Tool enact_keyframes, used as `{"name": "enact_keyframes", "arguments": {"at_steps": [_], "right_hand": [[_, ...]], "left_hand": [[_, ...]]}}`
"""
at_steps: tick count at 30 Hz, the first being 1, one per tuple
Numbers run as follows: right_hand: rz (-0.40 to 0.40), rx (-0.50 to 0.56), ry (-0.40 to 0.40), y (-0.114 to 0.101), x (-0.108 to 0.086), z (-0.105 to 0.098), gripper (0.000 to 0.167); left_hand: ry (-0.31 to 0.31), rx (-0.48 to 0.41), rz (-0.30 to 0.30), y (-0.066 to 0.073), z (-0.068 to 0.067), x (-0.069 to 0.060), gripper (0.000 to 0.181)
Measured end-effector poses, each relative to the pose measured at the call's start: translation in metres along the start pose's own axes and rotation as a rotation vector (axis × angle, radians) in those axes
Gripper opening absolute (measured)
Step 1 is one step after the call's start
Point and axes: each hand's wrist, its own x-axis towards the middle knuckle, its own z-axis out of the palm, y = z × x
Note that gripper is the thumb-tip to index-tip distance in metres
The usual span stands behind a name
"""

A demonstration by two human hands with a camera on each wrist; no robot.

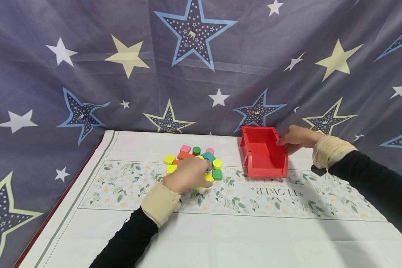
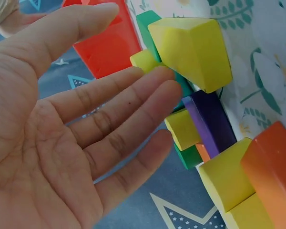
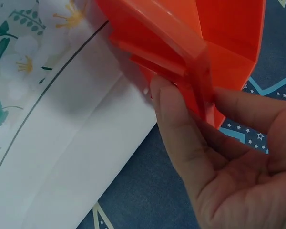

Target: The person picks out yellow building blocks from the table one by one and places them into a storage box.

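Note:
A pile of small coloured wooden blocks, among them a green block (image 1: 217,174) and a yellow cylinder (image 1: 217,164), lies left of the middle of the table. Over its near side is my left hand (image 1: 189,173), which hides some blocks. In the left wrist view its fingers are loosely extended, touching or very near a yellow block (image 2: 193,52) and a purple block (image 2: 212,124), with nothing held. To the right, my right hand (image 1: 296,137) pinches the right side wall of an open red plastic bin (image 1: 266,149), thumb and fingers on either side of it.
A white tablecloth (image 1: 254,238) with a flower-printed band covers the table. Behind it hangs a dark star-patterned cloth (image 1: 187,85), close to the bin's back. Orange (image 2: 274,171) and pink blocks (image 1: 185,148) lie within the pile.

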Motion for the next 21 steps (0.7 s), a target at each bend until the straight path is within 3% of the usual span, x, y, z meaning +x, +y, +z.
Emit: {"name": "enact_keyframes", "arguments": {"at_steps": [10, 21], "right_hand": [[0.020, 0.001, -0.017, -0.0017, -0.0009, 0.0003, 0.030], [0.073, 0.142, -0.057, 0.0001, -0.0031, 0.0015, 0.033]], "left_hand": [[-0.011, -0.008, -0.031, -0.0001, 0.0030, 0.0001, 0.026], [-0.022, -0.073, -0.058, -0.0021, 0.0097, 0.0064, 0.024]]}}
